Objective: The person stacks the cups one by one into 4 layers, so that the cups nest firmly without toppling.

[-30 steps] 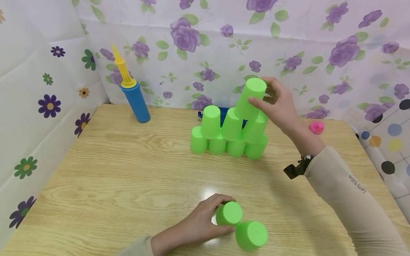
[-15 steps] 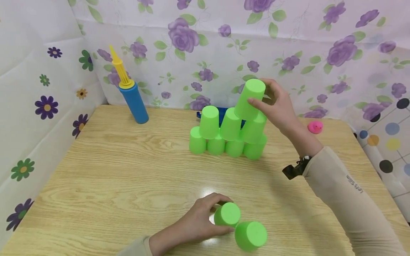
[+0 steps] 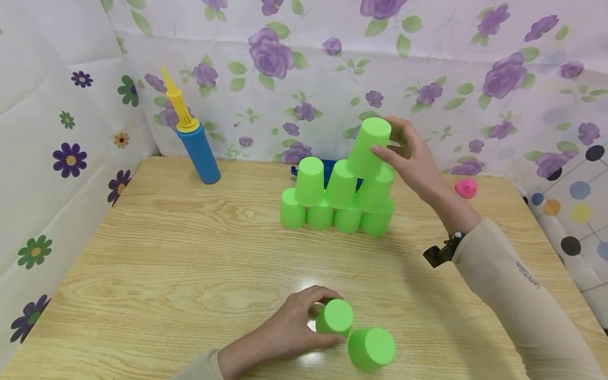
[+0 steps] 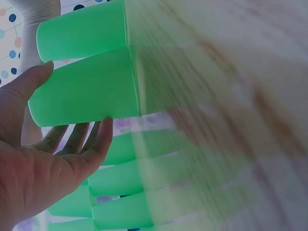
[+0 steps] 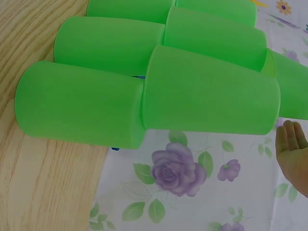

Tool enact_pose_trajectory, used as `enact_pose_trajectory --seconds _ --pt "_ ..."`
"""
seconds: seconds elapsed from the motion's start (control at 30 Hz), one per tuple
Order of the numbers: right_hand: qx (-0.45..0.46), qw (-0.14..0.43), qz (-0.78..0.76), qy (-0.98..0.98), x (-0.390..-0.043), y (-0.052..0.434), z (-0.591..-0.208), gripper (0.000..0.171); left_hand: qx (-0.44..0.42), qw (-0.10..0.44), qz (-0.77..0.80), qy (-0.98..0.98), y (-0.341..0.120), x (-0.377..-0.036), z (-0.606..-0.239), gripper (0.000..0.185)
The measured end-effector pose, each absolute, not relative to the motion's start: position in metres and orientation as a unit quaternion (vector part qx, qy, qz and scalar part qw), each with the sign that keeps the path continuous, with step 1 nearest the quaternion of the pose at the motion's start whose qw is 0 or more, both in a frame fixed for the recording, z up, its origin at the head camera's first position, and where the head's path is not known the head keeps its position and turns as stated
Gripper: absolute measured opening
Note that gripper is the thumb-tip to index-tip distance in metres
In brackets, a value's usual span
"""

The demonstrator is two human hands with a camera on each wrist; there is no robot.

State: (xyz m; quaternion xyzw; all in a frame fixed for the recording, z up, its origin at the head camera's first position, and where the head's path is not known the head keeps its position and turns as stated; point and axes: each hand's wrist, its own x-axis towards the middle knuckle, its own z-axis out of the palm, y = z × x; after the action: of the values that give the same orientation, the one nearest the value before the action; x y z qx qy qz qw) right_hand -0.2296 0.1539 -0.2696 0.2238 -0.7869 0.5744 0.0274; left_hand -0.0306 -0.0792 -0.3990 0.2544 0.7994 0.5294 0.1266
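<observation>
My right fingers (image 3: 380, 154) curl round the top cup (image 3: 369, 147), seating it on the pyramid (image 3: 339, 203) near the counter's (image 3: 166, 253) far edge; it looks tilted. My left hand (image 3: 292, 330) grips the next cup (image 3: 334, 318), near edge; release calls for squaring first.

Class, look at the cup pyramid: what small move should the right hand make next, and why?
Probably let go of the top cup. It looks seated on two second-row cups, and the right hand grips its side. The left hand grips a spare cup on the table, ready to go up.
</observation>
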Motion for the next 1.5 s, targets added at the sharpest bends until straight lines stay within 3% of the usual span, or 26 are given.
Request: enact_pose_trajectory --seconds 0.53,0.9,1.13,1.5 --pt "0.26 0.091 0.611 -0.742 -0.196 0.175 -0.268 0.053 0.209 0.094 0.478 0.848 -0.102 -0.049 -0.364 0.053" --pt "0.319 0.113 0.615 -0.713 -0.148 0.181 -0.27 0.054 0.236 -0.035 0.455 0.858 -0.127 -0.077 -0.314 0.056" --pt "0.333 0.082 0.597 -0.725 -0.114 0.186 -0.286 0.054 0.236 -0.066 0.46 0.854 -0.128 -0.093 -0.292 0.059" --pt "0.332 -0.039 0.512 -0.791 -0.067 0.187 -0.329 0.055 0.158 -0.082 0.513 0.84 -0.141 -0.134 -0.254 0.056"
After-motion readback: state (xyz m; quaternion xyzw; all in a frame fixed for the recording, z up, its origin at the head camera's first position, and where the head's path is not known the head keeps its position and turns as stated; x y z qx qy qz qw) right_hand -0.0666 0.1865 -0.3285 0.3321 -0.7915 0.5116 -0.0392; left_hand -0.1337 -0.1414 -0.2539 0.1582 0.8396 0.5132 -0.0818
